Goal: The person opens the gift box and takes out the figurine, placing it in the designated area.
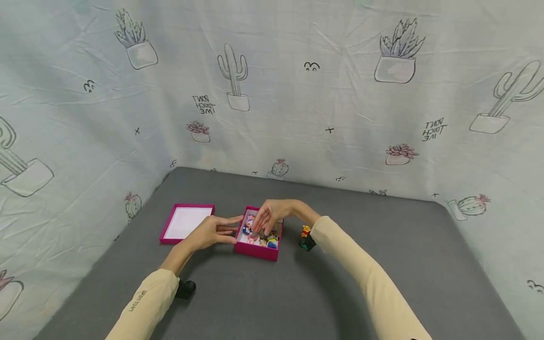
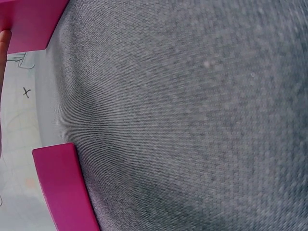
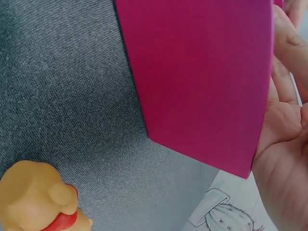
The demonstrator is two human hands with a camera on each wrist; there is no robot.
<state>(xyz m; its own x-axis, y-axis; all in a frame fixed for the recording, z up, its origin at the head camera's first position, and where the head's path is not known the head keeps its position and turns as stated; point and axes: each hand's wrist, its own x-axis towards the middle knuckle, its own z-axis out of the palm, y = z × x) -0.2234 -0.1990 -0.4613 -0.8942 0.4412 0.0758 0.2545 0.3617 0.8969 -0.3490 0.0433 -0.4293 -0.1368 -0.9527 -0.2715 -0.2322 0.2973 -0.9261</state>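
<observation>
A magenta box [image 1: 256,250] with a white inside holds several small colourful figurines [image 1: 250,221]. My left hand [image 1: 212,231] lies along the box's left side, its fingers fairly straight and touching the wall, thumb by the near corner. Over the box's right rim my right hand [image 1: 272,215] reaches in, fingers pointing down among the figurines. Its fingertips are partly hidden, so I cannot tell whether they pinch one. A yellow bear figurine in a red top [image 1: 305,231] stands right of the box; the right wrist view shows its yellow head [image 3: 33,197] close up.
Left of the box lies its magenta lid [image 1: 187,224], white inside facing up. A dark block [image 1: 307,242] shows beside the bear, under my right sleeve. Grey cloth [image 1: 263,302] covers the table, and a curtain printed with cacti [image 1: 276,94] hangs behind.
</observation>
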